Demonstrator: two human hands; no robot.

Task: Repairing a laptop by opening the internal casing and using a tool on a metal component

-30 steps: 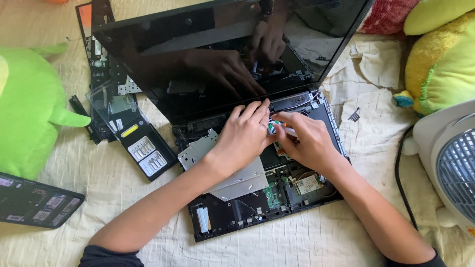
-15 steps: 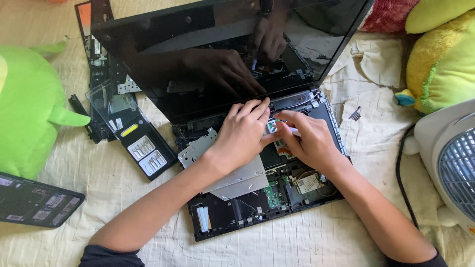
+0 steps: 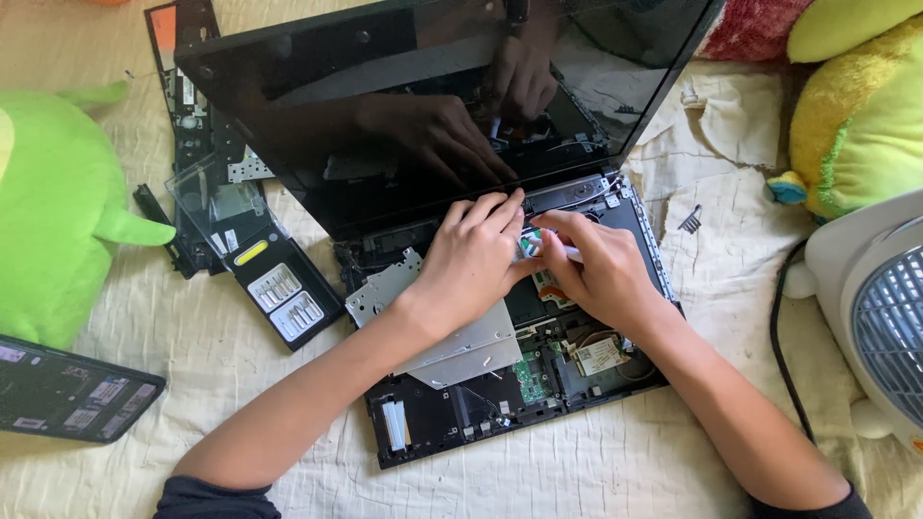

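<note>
Both hands work inside an opened laptop base (image 3: 500, 404). The left hand (image 3: 471, 259) presses flat; the right hand (image 3: 591, 269) pinches a small tool (image 3: 558, 248). A screwdriver case (image 3: 284, 293) lies left; a fan (image 3: 875, 317) stands right.

Both forearms enter from the bottom edge, bare below dark sleeves, and converge toward the centre. Left hand (image 3: 471, 259) lies palm down, fingers extended together and pointing up-right. Right hand (image 3: 596, 269) is curled, fingers bent in toward the left, fingertips touching or just beside the left fingertips.
</note>
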